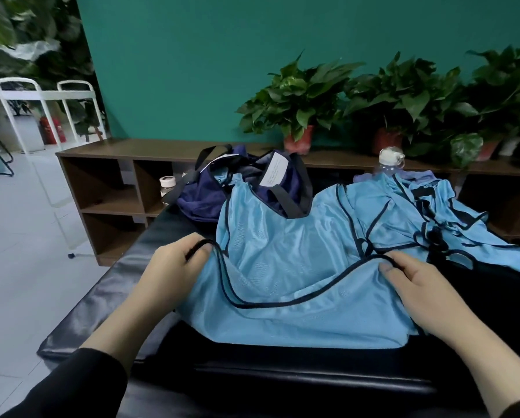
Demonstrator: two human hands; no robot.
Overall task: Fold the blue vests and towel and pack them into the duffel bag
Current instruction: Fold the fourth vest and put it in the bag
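head view: navy duffel bag [246,188] open, blue vest [282,267] overlapping its rim.

One head-worn camera looks forward and down, close over the bench [80,300], edges apparently distorted.

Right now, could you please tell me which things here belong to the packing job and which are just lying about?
Job: blue vest held by left hand and right hand; vest pile; duffel bag.
Lying about: water bottle, small jar, potted plants.

black padded bench [107,285] under vests [282,251], duffel bag [201,203]
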